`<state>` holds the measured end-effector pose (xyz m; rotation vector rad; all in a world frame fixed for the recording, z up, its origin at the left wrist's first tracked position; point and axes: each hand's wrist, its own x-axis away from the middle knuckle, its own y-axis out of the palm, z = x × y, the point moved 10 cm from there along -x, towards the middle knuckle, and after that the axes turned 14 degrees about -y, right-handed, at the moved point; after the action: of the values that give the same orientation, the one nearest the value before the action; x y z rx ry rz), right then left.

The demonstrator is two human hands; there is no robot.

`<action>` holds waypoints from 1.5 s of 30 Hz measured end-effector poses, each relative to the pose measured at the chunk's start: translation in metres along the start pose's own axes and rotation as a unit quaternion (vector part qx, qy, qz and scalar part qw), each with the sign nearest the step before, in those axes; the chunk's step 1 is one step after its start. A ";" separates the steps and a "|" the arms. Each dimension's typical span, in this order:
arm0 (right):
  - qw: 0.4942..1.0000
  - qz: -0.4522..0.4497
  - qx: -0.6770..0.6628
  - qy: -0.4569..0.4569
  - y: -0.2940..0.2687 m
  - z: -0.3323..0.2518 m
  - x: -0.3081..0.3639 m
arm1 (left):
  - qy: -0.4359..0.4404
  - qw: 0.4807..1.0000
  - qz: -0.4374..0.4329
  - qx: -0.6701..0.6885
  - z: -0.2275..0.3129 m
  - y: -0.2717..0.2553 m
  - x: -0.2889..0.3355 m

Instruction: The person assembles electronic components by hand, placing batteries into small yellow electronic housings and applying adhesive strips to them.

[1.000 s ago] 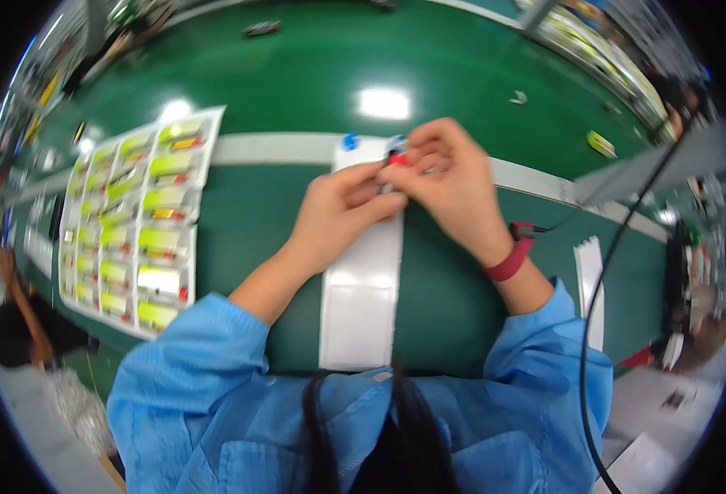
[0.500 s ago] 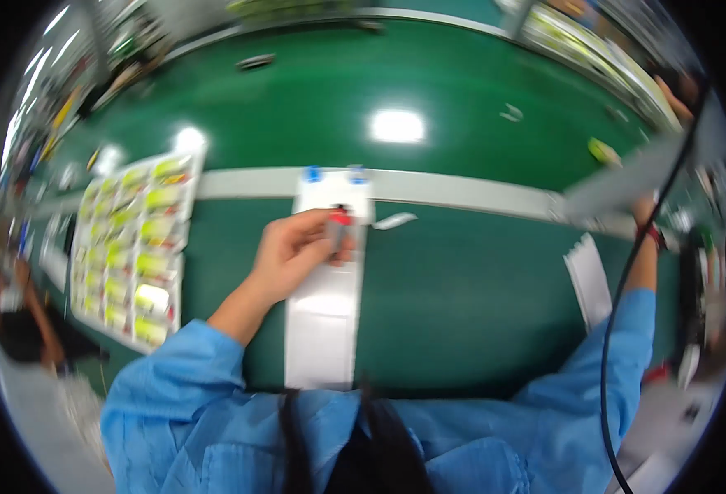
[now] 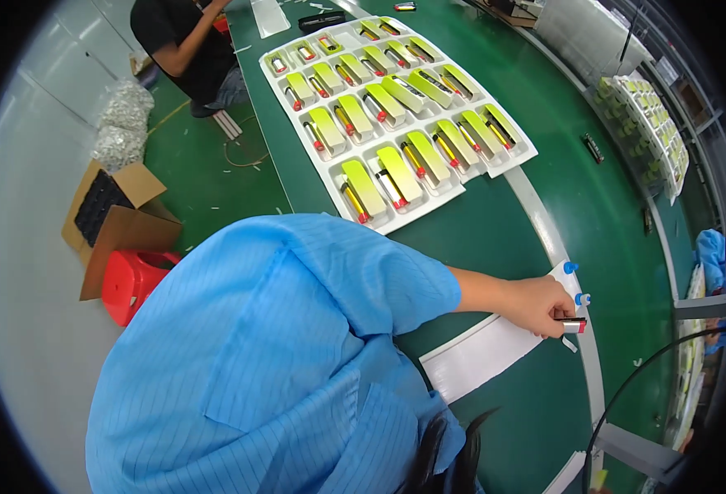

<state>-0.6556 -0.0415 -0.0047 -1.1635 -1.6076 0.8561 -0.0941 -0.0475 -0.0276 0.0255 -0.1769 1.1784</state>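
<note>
My left hand (image 3: 534, 305) is closed around a small silver-and-black cylinder with a red end (image 3: 575, 326). It is held over the far end of a long white strip (image 3: 478, 361), beside two blue-topped pegs (image 3: 583, 300). My left arm, in a blue sleeve (image 3: 322, 288), reaches across from the left. A white moulded tray (image 3: 429, 212) lies farther along the bench. Its compartments hold yellow-green boxes (image 3: 365, 188), with similar red-ended cylinders (image 3: 391, 188) beside them. My right hand is out of view.
The green bench (image 3: 453, 239) has a pale rail (image 3: 540, 216) running along it. Left on the floor are a red stool (image 3: 128, 284) and an open cardboard box (image 3: 124, 235). Another person (image 3: 178, 49) sits beyond. A black cable (image 3: 626, 375) curves at right.
The view has swung left and tilted, bringing the tray to the top centre. My right hand has left the view. My left hand still holds the cylinder near the pegs.
</note>
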 end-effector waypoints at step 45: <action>0.880 0.135 -0.220 -0.399 0.048 -0.550 -0.082 | 0.081 0.985 0.146 0.041 -0.011 -0.088 0.069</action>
<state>-0.1108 -0.0990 0.0998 -1.4771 -2.4437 1.3067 0.0136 -0.0166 -0.0217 -0.0249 0.0136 1.4735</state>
